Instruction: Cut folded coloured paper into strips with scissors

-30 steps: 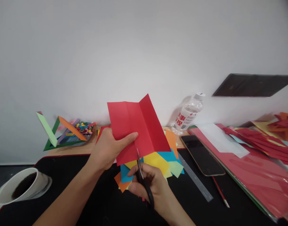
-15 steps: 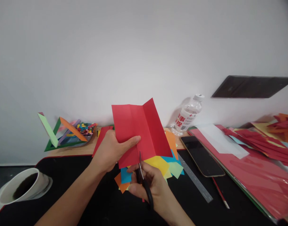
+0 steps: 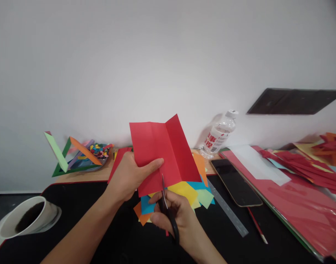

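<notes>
A creased sheet of red paper is held up before me, its right panel folded at an angle. My left hand is closed on its left side, thumb on the front face and the other fingers hidden behind. My right hand grips black-handled scissors, whose blades meet the paper's lower edge and point upward along a crease. Just below and behind the sheet lie loose pieces of coloured paper, among them a yellow piece, a light green piece and a blue piece.
A paper cup of dark liquid stands at left, near a tray of paper scraps and folded paper frames. To the right are a water bottle, a clear ruler, a phone, a brush and stacked red paper.
The red paper has shifted very slightly left. The scissor tips sit a little higher on the sheet; both hands keep their grip.
</notes>
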`<state>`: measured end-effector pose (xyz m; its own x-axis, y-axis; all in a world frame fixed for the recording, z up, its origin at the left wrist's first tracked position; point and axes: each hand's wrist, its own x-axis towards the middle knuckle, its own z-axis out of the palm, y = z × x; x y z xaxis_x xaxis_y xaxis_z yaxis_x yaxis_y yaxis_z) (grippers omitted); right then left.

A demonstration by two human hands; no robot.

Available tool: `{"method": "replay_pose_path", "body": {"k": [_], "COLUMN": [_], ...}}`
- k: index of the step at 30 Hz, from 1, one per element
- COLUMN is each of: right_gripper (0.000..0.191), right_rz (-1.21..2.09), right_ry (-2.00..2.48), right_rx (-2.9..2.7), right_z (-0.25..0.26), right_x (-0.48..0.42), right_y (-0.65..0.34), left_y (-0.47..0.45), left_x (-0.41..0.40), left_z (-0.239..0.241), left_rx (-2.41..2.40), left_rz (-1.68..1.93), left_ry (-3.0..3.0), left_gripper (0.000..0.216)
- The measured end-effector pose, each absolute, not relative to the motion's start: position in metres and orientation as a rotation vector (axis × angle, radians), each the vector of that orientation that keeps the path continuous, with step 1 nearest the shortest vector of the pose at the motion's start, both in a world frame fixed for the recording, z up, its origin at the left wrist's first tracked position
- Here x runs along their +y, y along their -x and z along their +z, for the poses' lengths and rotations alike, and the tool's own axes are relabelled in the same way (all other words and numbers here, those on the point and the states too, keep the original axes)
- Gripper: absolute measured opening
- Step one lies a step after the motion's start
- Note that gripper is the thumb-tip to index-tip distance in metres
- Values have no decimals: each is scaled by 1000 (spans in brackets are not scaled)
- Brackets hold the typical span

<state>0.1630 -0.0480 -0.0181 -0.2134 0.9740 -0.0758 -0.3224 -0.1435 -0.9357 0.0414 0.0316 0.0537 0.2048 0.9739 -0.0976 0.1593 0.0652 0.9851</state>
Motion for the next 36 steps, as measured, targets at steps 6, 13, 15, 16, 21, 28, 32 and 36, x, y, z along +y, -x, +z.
{"method": "replay_pose_path", "body": {"k": [6,13,15,16,21,28,32,36], "right_gripper": [42,44,45,45,45,43,43,44], "right_rz": [1588,1608,1612,1614,1631,1602,1605,1626], "right_ry": [950,1015,1030,1034,1037,997,991,974], "right_rx": [-1003,-978,-977,-977,-984,-993,-1022,-1027], "right_z": [-18,-15,-14,-13,-13,-15,-17,-20], "right_x": [-49,-48,-48,-48,-48,-49,-49,-49], "right_y": [-161,-159,-159,-159,-159,-160,-159,-158], "left_y": [-42,-42,-42,-42,-43,-37,-32,-31], "left_x": [30,31,31,31,30,36,42,41], "left_z": [56,54,54,54,56,52,55,57], "left_rx": [1205,1195,1171,1163,1174,1044,1065,1071], "left_rz": [918,936,932,931,946,945,1009,1005], "left_ry": [-1345,-1323,-1303,-1296,-1287,-1188,-1168,-1164], "left_gripper": [27,26,26,26,25,24,23,21]}}
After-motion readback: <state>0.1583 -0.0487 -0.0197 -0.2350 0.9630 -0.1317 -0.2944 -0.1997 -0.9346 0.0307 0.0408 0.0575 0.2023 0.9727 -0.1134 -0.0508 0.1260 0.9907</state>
